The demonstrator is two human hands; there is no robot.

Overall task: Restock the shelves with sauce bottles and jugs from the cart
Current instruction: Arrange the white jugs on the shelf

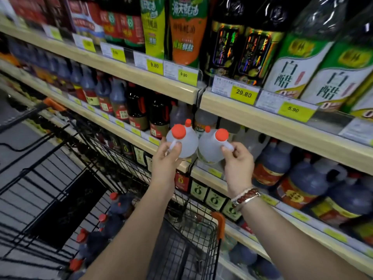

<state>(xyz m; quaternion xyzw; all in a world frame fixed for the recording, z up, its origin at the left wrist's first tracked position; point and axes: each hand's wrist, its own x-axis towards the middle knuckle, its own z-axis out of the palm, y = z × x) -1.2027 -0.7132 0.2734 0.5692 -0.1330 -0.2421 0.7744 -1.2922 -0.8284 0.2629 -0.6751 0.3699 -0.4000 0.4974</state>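
I hold two clear jugs with red caps in front of the middle shelf [282, 128]. My left hand [166, 158] grips the handle of the left clear jug [186, 141]. My right hand [238, 160] grips the handle of the right clear jug [209, 147]. Both jugs sit side by side at the shelf edge, near a gap between dark sauce bottles [159, 118] and dark jugs [270, 164]. Below my arms, the black wire cart [181, 239] holds several dark jugs with red caps [113, 225].
The top shelf carries tall dark bottles [248, 47] and white vinegar jugs [298, 67] above yellow price tags [243, 93]. A lower shelf holds small green-labelled boxes [214, 199]. The cart's orange handle corner [221, 223] is close to the shelving. Grey floor lies at left.
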